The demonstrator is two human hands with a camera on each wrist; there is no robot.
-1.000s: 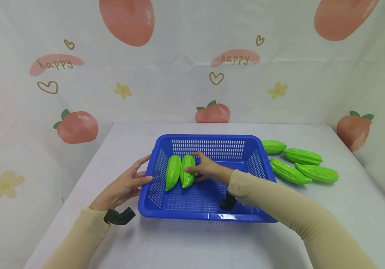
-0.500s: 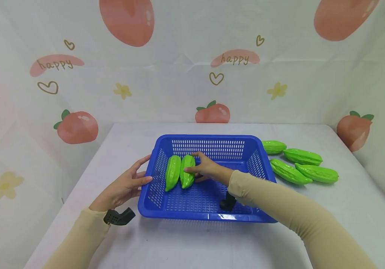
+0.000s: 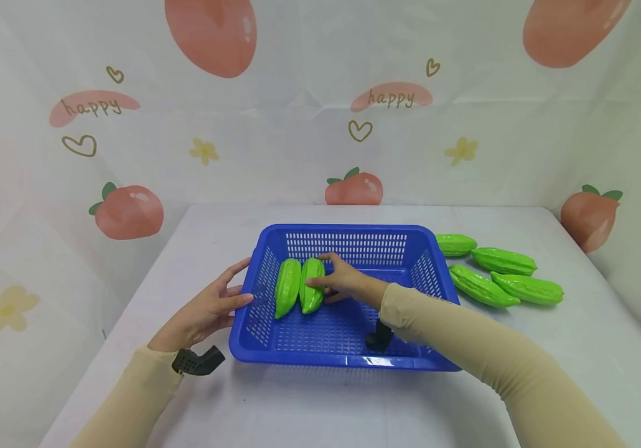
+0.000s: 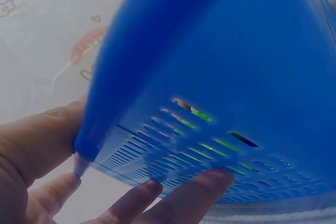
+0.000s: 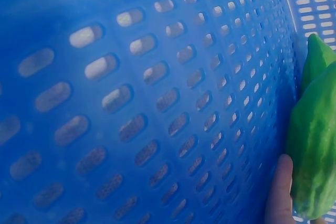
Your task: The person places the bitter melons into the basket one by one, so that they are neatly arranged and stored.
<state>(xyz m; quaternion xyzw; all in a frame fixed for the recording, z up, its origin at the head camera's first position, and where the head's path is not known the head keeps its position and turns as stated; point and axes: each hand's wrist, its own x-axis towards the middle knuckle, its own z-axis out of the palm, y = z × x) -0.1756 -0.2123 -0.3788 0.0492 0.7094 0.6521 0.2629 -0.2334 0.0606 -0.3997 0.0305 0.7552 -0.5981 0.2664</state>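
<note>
On the white surface (image 3: 298, 407) sits a blue plastic basket (image 3: 354, 359); the left hand (image 3: 205, 308) clasps its rim, fingertips (image 4: 216, 178) meeting the slotted outer wall only in the left wrist view; inside, the right hand (image 3: 347, 280) pinches a bitter melon (image 3: 310, 295) beside another.

We see a long, close-fitting beige fabric left sleeve (image 3: 130, 392) and a matching right sleeve (image 3: 483, 345), the latter creased near the elbow and finely wrinkled toward its cuff. At the left wrist we find an angular black device (image 3: 200, 361) dotted with small holes; at the right, a bent black piece (image 3: 379, 338), partly hidden. Our left hand (image 3: 205, 311) and right hand (image 3: 348, 279) are bare.
</note>
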